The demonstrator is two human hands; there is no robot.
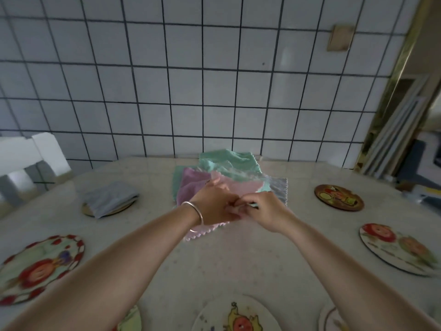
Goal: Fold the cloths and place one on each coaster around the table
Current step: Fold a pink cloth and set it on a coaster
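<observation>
A pile of cloths (229,173) in teal, purple, pink and grey lies at the middle back of the table. My left hand (214,206) and my right hand (262,211) meet at its near edge, both pinching the pink cloth (202,231) whose scalloped edge shows below my left wrist. A folded grey cloth (109,198) rests on a coaster (112,212) at the back left. Round painted coasters lie around the table: left (40,266), back right (338,197), right (398,249), and near front (236,316).
A white chair (31,161) stands at the table's back left corner. A tiled wall (191,80) rises just behind the table. Frames and boards lean in the doorway at the right (401,130).
</observation>
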